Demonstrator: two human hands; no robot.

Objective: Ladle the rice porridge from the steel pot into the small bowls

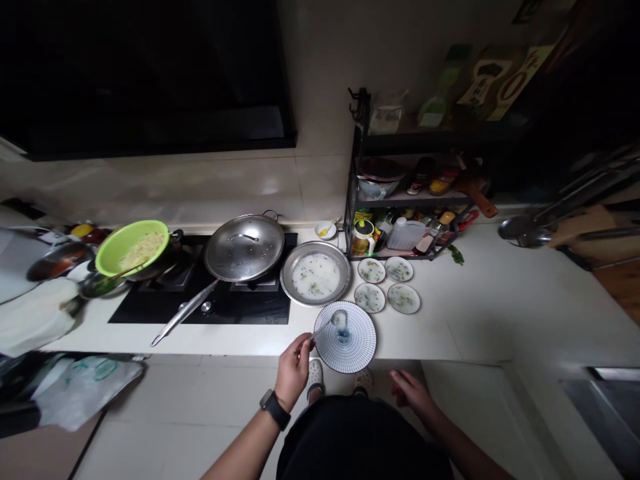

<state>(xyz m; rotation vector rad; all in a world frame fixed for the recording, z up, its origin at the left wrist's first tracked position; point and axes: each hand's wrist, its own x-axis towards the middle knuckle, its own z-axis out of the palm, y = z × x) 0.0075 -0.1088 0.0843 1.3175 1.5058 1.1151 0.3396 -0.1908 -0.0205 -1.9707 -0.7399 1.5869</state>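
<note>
My left hand (294, 370), with a black watch on its wrist, is closed around the handle of a metal spoon (324, 328). The spoon's bowl holds whitish liquid and is over a blue-lined plate (363, 345) at the counter's front edge. A small wet-looking patch shows in the plate's middle. Right behind the plate stands a metal basin (287, 280) of milky liquid with green bits. Beside it are several small dishes (370, 298) with similar green-flecked white contents. My right hand (413, 393) hangs low in front of the counter, fingers loosely bent and apart, holding nothing visible.
A lidded frying pan (245, 248) sits on the black stove (260, 310), its handle jutting forward. Farther left is a green colander (107, 250) of pale shreds. A seasoning rack (354, 180) stands behind the dishes, near a small white bowl (320, 235) with yellow contents.
</note>
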